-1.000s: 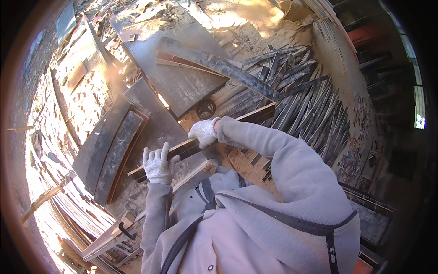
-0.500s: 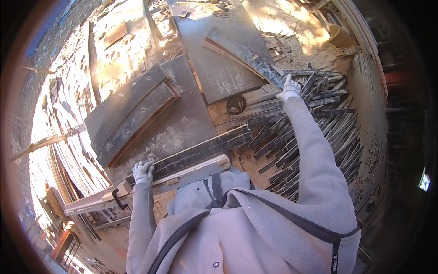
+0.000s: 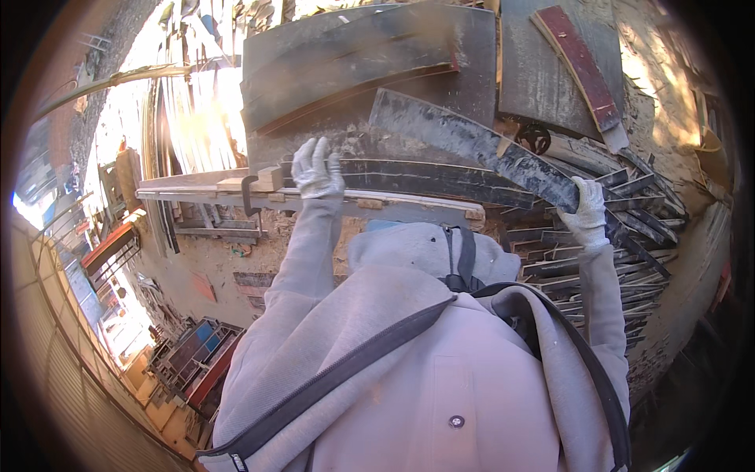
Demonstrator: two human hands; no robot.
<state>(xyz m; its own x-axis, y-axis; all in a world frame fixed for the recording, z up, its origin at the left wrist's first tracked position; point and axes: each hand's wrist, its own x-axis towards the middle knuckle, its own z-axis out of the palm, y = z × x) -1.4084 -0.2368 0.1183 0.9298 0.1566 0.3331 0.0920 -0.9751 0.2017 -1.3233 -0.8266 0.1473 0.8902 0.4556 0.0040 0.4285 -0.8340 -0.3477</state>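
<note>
The left hand [image 3: 316,168], in a white glove, closes its grip over the edge of a long curved dark strip [image 3: 425,179] lying along a pale wooden beam [image 3: 197,189], just beside a small wooden block [image 3: 269,178] and a dark clamp [image 3: 248,197]. The right hand [image 3: 587,212], also gloved, closes its grip on the lower end of a broad, curved, rust-stained metal plate [image 3: 472,146] that slants up and leftward over the stack. With only 1 hand at 1 end, that plate could pivot or slide, and its far end could drag across the large dark curved sheets [image 3: 354,63] behind it. Its edges look rough, so a slipping grip could cut through the glove. The loose pile of narrow metal strips [image 3: 598,259] below the right hand could shift if the plate drops onto it.
</note>
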